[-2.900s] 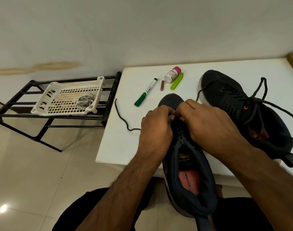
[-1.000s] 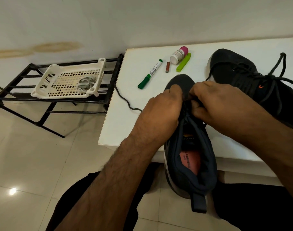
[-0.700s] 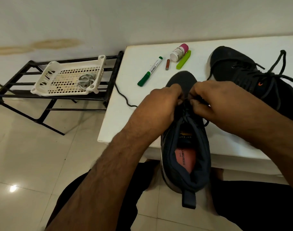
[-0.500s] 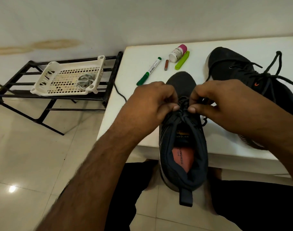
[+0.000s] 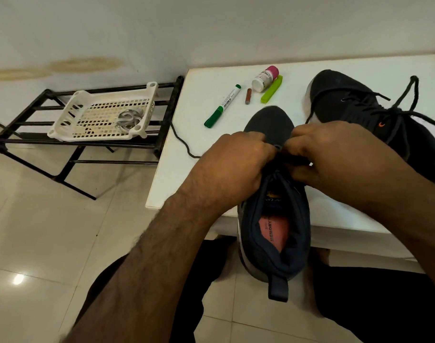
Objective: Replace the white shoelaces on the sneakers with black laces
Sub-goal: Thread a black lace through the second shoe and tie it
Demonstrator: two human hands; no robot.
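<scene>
Now our left hand (image 5: 238,162) and right hand (image 5: 335,154) have closed together, pinching the black lace (image 5: 184,142) at the near sneaker (image 5: 273,219), so threading continues.

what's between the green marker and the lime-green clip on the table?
Head view: a small brown cylindrical stick lies between the green marker and lime-green clip, apart from both, on the white table.

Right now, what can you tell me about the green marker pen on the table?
The green marker lies flat on the white table, slanting, with its green cap toward the person and a small green tip at the far end. Its barrel is white, plastic-looking, with a printed label too small to read. Nothing touches it. It sits left of a small brown stick, beyond the left hand.
</scene>
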